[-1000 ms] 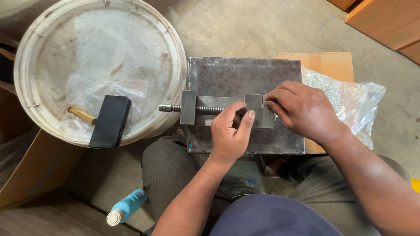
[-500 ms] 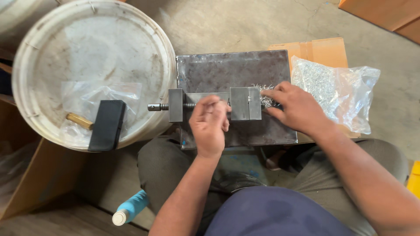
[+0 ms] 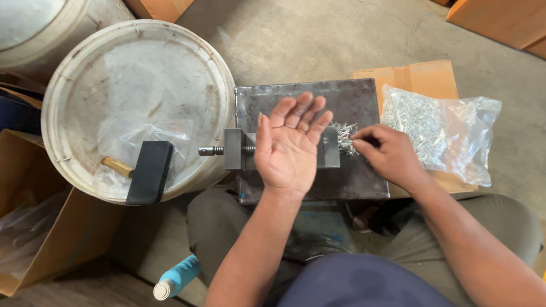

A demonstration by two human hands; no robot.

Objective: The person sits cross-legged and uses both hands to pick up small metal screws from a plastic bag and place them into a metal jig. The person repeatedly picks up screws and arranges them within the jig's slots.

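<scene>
White bucket lid at left, carrying black hammer. Steel plate on lap, small vise on top. Clear bag of metal bits at right. Left hand palm up above vise, grip released. Right hand grip pinching metal clips beside vise.

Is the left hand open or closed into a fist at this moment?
Open. The left hand is held palm up over the small vise, fingers spread and extended, with nothing visible in the palm.
</scene>
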